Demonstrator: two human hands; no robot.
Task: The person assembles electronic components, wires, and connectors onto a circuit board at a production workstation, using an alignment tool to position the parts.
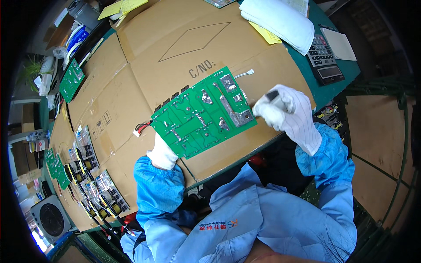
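A green circuit board (193,118), its soldered side facing up, is tilted over the cardboard. My left hand (163,153), in a white glove, holds it at its lower left corner, with the fingers hidden underneath. A red and black wire lead with a white connector (137,133) sticks out at the board's left end, and a white lead (244,74) at its upper right. My right hand (285,111), also gloved, is closed beside the board's right edge. A small dark-ended thing (272,95) shows between its fingers; its kind is unclear.
Flattened cardboard (166,48) covers the table. Several assembled circuit boards (103,195) lie at the left, with another green board (72,81) farther back. At the far right are a folded white cloth (280,24), a calculator (325,59) and a notepad (340,44).
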